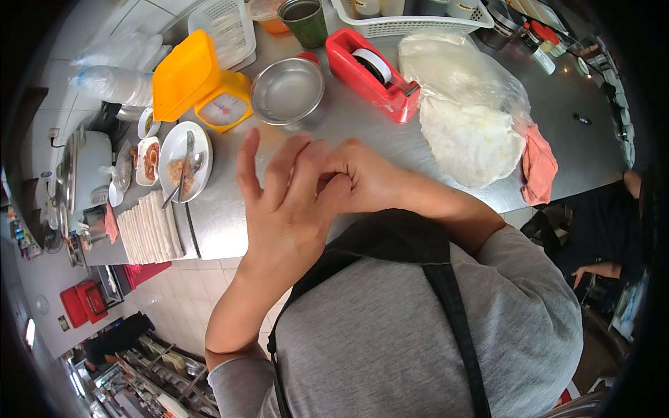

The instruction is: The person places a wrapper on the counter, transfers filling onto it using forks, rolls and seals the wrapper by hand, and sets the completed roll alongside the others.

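My left hand [289,181] and my right hand [359,174] meet in front of my chest, above the table's near edge. The outer fingers of the left hand are raised and spread, while its thumb and index finger come together against the right hand. My right fingers are curled in at that same spot. Whatever is between the fingertips, if anything, is hidden. Beyond them are a steel bowl [287,94] and a red tape dispenser [369,76]. On the right, thin white sheets [470,143] stick out of a clear plastic bag [463,66].
Left on the steel table [223,223] are a white plate [202,139] with filling and cutlery, a row of white rolls [150,230] and a yellow scale [223,108]. A pink cloth [539,167] lies right. Another person's arm [599,270] shows at far right.
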The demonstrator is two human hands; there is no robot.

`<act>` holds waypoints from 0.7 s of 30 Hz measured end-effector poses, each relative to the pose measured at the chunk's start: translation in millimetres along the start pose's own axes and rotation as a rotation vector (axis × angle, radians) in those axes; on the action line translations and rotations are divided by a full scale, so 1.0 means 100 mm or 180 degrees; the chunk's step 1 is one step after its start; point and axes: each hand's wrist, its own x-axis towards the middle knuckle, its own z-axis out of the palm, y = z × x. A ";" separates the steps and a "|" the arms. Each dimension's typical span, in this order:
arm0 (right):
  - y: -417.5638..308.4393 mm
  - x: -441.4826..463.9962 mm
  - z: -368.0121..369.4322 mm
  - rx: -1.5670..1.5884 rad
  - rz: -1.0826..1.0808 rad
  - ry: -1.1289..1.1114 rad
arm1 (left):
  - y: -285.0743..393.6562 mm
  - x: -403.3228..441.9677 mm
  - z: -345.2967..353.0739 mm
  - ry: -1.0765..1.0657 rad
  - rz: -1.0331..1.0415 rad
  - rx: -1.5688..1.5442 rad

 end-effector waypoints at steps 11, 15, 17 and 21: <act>0.10 -0.06 -0.06 0.2680 -0.0210 0.1017 | -0.07 -0.53 1.09 -0.0300 -0.1882 -0.3502; 0.63 -0.27 -0.18 0.1507 0.0350 0.1341 | -0.30 -0.88 1.37 -0.0736 -0.2179 -0.2949; 0.71 -0.48 -0.27 -0.0021 0.0803 0.1024 | -0.52 -1.10 1.27 -0.0855 -0.1939 -0.1902; 0.83 -0.73 -0.13 -0.1789 -0.0173 0.0252 | -0.55 -1.42 1.17 -0.0616 -0.1822 -0.0781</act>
